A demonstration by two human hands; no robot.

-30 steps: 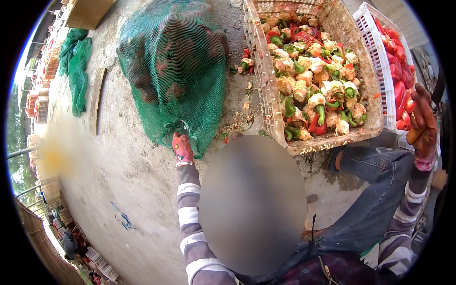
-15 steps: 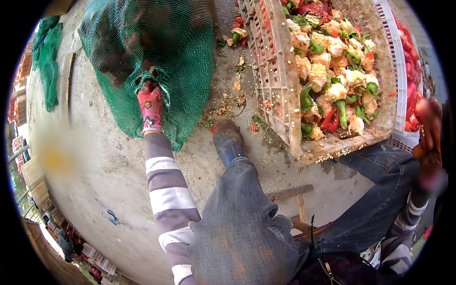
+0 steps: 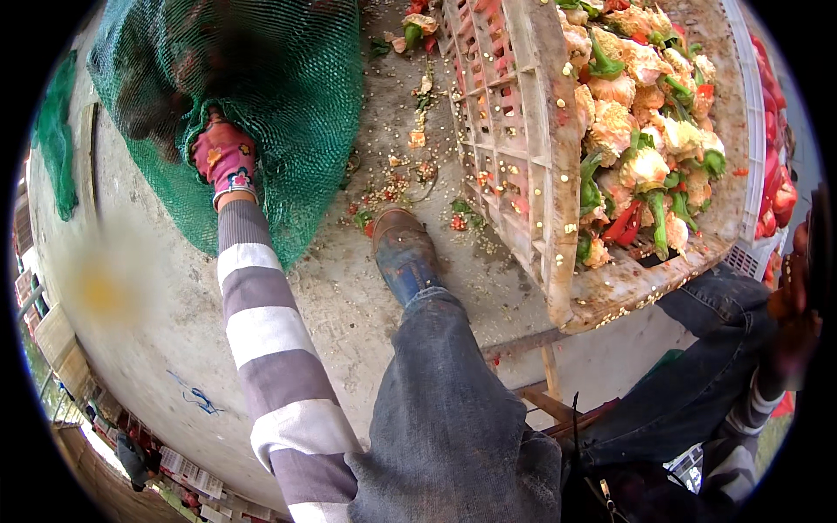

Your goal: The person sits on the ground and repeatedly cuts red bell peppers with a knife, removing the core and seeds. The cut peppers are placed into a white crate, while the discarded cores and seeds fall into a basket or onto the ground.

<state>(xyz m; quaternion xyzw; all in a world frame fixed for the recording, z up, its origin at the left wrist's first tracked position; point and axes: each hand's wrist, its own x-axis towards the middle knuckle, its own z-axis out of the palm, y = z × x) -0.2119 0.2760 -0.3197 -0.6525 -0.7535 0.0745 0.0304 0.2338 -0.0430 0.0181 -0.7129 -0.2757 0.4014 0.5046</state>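
My left hand (image 3: pixel 225 157), in a pink flowered glove, is closed at the gathered mouth of a green mesh bag (image 3: pixel 309 131). Mesh partly covers its fingertips. Dark, rounded contents show dimly through the netting. At the far right edge, my right hand (image 3: pixel 792 301) is raised beside my knee; it is dark and blurred, so its fingers and anything in them cannot be made out. Between the two hands stands a dirty, pale plastic crate (image 3: pixel 558 218), tilted toward me and heaped with pepper cores (image 3: pixel 645 166) with green stems and pale seeds.
A white crate (image 3: pixel 746 261) of red peppers (image 3: pixel 772 187) stands beyond the core crate. Seeds and pepper scraps (image 3: pixel 405 187) litter the concrete around my boot (image 3: pixel 405 253). Another green net (image 3: pixel 57 139) lies at the left, and blue string (image 3: pixel 200 401) nearer me. A wooden frame (image 3: pixel 545 397) is beside my leg.
My left hand and the mesh bag sit further left in view, with the glove turned more sideways. The crate appears lower and nearer. At the right edge, my right hand has changed pose.
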